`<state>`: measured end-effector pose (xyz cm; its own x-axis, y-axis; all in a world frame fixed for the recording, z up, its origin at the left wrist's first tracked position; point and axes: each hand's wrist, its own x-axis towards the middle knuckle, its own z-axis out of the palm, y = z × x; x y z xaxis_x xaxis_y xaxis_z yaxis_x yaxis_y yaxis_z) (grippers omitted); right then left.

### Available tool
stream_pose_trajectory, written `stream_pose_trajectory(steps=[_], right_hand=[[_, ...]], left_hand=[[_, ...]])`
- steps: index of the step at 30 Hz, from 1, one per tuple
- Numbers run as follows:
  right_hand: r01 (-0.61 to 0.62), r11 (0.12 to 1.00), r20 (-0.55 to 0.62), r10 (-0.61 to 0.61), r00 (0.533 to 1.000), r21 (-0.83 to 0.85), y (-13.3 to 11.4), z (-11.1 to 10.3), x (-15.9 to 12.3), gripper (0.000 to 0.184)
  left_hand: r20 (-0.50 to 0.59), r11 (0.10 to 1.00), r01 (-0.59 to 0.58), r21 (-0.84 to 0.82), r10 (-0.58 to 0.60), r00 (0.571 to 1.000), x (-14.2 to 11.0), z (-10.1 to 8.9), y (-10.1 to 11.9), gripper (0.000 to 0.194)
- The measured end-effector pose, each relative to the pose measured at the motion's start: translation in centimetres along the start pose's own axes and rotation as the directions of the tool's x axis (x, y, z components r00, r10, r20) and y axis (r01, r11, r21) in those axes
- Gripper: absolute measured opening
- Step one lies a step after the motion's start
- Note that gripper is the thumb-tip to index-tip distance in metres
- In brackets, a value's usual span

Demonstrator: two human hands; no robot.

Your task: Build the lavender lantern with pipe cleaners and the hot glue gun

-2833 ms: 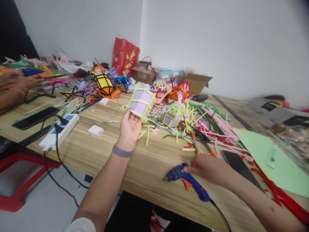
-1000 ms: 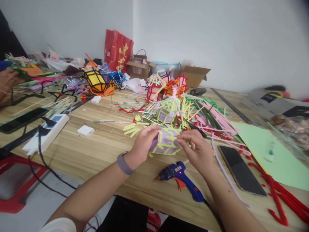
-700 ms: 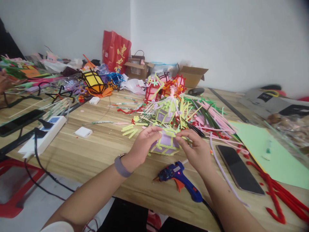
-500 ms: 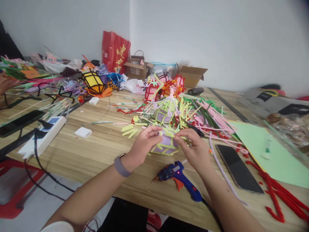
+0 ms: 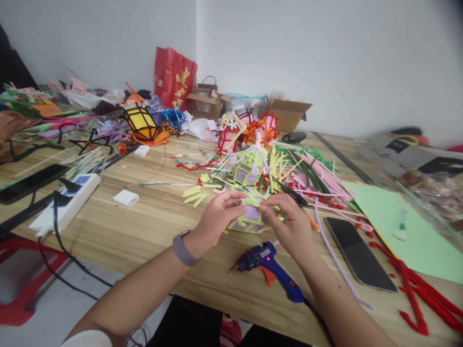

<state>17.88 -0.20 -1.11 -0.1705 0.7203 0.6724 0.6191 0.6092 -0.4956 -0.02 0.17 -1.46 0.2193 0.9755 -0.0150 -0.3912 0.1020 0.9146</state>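
Observation:
A small purple lantern (image 5: 249, 217) edged with yellow-green pipe cleaners rests on the wooden table (image 5: 152, 226) in front of me. My left hand (image 5: 217, 219) grips its left side, thumb and fingers curled on the top edge. From the right, my right hand (image 5: 289, 224) pinches the yellow-green trim on top of the lantern. A blue hot glue gun (image 5: 269, 270) lies on the table just below my hands, its cord running off the near edge.
A heap of coloured pipe cleaners (image 5: 300, 173) lies behind the lantern. A black phone (image 5: 358, 258) and green paper (image 5: 408, 231) lie to the right. A white power strip (image 5: 67, 205), white charger (image 5: 126, 198) and another person's hand (image 5: 10, 126) are at left.
My left hand brought the lantern down from mid-air to the table. My right hand left the glue gun and joined it on the lantern's top, then both hands shifted only slightly.

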Motion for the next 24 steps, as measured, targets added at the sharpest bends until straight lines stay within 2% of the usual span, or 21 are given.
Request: stream_pose_trajectory(steps=[24], right_hand=[[0.001, 1.000, 0.021, -0.002, 1.000, 0.015, -0.28, -0.07, 0.04, 0.007]], left_hand=[[-0.004, 0.999, 0.037, -0.012, -0.037, 0.999, -0.13, 0.21, 0.11, 0.034]])
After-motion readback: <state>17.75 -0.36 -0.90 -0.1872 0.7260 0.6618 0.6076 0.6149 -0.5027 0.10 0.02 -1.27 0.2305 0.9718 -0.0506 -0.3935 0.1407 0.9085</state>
